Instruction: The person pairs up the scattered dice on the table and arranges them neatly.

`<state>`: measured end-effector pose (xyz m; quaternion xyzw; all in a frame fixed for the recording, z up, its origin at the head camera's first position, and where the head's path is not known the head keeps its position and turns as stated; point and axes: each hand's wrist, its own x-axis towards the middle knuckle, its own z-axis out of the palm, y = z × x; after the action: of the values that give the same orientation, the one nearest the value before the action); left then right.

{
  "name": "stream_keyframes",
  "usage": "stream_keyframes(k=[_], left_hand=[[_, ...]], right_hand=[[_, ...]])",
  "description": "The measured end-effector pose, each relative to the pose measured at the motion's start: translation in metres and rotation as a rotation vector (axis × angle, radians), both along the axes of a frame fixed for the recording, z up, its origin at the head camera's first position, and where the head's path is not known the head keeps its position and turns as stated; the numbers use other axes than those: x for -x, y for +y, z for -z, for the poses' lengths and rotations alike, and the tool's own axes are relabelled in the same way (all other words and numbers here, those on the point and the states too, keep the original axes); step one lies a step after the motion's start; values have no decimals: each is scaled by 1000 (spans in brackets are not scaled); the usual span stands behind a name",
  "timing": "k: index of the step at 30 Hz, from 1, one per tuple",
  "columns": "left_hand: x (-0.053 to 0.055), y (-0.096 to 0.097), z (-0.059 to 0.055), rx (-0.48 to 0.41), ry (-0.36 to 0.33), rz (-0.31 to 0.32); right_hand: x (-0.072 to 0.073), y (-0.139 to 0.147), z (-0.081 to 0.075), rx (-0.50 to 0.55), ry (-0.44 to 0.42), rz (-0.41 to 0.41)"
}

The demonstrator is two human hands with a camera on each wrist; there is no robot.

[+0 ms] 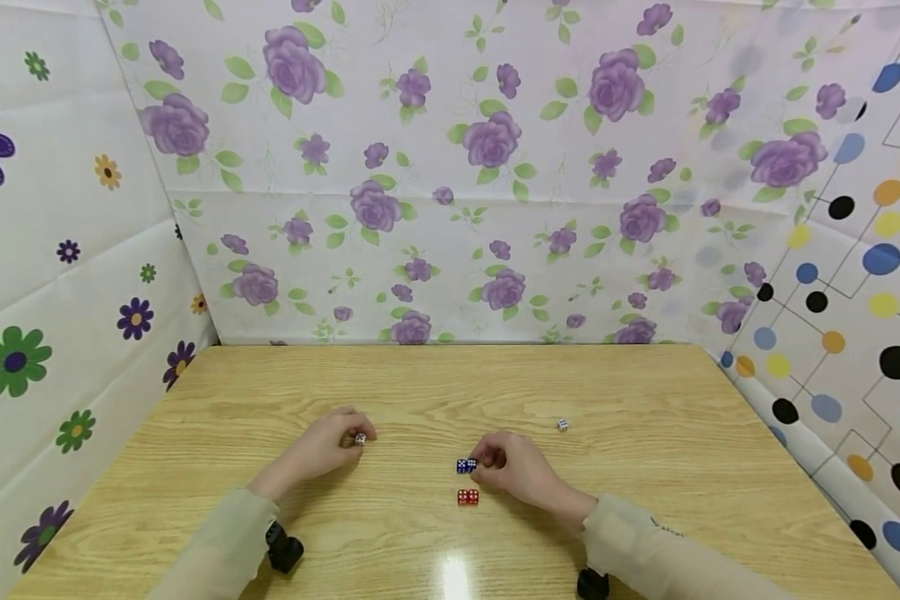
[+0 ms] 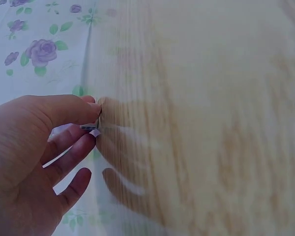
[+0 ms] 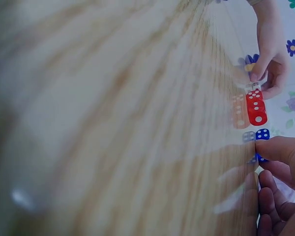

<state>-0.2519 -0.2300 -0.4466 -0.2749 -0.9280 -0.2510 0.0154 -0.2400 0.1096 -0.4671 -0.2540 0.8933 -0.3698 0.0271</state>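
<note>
My left hand point(image 1: 328, 442) pinches a white die point(image 1: 361, 439) between thumb and fingers, low over the wooden table at the left. In the left wrist view only a corner of that white die point(image 2: 95, 132) shows past the fingertips. To the right, my right hand point(image 1: 525, 473) pinches a blue die point(image 1: 472, 463) that sits side by side with a second blue die point(image 1: 461, 467). Seen from the right wrist, the thumb covers part of the blue dice point(image 3: 262, 133). Two red dice point(image 1: 468, 497) stand together just nearer to me than the blue pair.
Another white die point(image 1: 562, 425) lies farther back, right of my right hand. The wooden table point(image 1: 390, 542) ends at a flowered cloth point(image 1: 442, 250) behind, with patterned cloths at both sides. Black wrist devices point(image 1: 285, 552) are worn at both sleeves.
</note>
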Motion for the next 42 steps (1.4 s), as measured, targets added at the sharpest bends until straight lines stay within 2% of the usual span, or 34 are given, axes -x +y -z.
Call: stream_keyframes(k=[25, 33, 42], left_hand=[[4, -10, 6, -48, -27, -57], [2, -10, 8, -71, -9, -88], [1, -11, 10, -99, -25, -115]], right_hand=[[-1, 0, -2, 21, -17, -18], [-2, 1, -3, 11, -21, -12], [-1, 1, -1, 10, -20, -9]])
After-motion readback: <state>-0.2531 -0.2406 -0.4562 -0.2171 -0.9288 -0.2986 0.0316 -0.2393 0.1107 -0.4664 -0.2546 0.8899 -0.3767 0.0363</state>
